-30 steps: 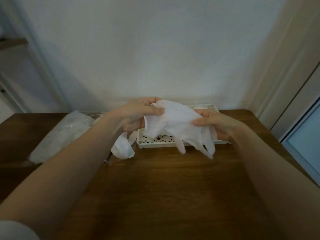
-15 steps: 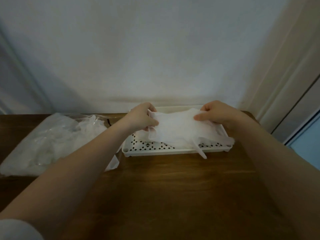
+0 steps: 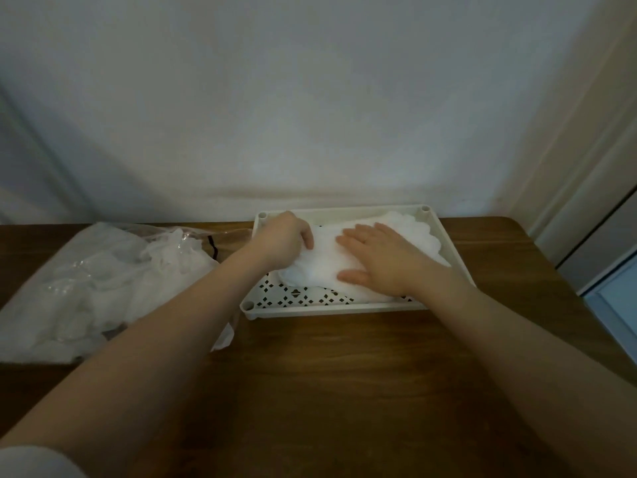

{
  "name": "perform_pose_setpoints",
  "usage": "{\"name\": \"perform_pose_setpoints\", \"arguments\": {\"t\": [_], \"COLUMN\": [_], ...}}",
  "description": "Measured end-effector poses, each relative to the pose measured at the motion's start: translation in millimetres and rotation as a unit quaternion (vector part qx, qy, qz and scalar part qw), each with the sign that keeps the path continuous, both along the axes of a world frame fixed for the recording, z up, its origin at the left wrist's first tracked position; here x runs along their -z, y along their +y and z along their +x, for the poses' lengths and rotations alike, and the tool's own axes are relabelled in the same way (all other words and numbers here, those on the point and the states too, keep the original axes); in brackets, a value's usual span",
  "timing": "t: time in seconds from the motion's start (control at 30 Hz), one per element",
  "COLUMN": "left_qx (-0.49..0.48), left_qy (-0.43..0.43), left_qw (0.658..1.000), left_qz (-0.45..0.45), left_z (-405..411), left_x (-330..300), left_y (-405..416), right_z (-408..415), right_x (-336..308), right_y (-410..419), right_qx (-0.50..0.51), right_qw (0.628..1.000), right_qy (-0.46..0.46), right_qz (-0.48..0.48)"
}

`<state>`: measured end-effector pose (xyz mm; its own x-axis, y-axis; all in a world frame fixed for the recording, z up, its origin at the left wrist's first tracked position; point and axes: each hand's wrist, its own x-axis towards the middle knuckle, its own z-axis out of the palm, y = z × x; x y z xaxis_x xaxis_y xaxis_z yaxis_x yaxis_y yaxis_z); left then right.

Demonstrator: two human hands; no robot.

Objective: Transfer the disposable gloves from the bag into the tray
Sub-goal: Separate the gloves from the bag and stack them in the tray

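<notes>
Right hand: my right hand (image 3: pixel 381 260) lies flat, fingers straight, pressing on the gloves (image 3: pixel 324 267).
Left hand: my left hand (image 3: pixel 286 241) has its fingers curled onto the gloves' left edge; whether it pinches them I cannot tell.
Gloves: a white heap inside the tray (image 3: pixel 344 309).
Tray: cream, perforated floor, on the wooden surface (image 3: pixel 344 374) by the wall.
Bag: the clear bag (image 3: pixel 103 288) lies just left of the tray, more gloves inside.

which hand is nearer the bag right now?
Left. The left hand is at the tray's left end, the side toward the bag; the right hand lies flat on the gloves, farther right.
</notes>
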<state>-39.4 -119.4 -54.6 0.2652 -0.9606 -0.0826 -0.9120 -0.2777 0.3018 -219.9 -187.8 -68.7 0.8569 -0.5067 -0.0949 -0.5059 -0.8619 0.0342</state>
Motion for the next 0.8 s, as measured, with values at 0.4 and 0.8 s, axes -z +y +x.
{"name": "perform_pose_setpoints", "arguments": {"t": [0.4, 0.8], "left_qx": [-0.017, -0.018], "left_qy": [-0.067, -0.104], "left_qw": [0.996, 0.993], "left_qz": [0.062, 0.054], "left_z": [-4.2, -12.7], "left_x": [14.5, 11.8], "left_y": [9.2, 39.9], "right_z": [-31.5, -17.5], "right_x": [26.7, -6.1], "right_y": [-19.6, 3.7], "right_qx": [0.194, 0.222], "right_qw": [0.972, 0.971], "right_qy": [0.024, 0.056], "right_qz": [0.131, 0.064]}}
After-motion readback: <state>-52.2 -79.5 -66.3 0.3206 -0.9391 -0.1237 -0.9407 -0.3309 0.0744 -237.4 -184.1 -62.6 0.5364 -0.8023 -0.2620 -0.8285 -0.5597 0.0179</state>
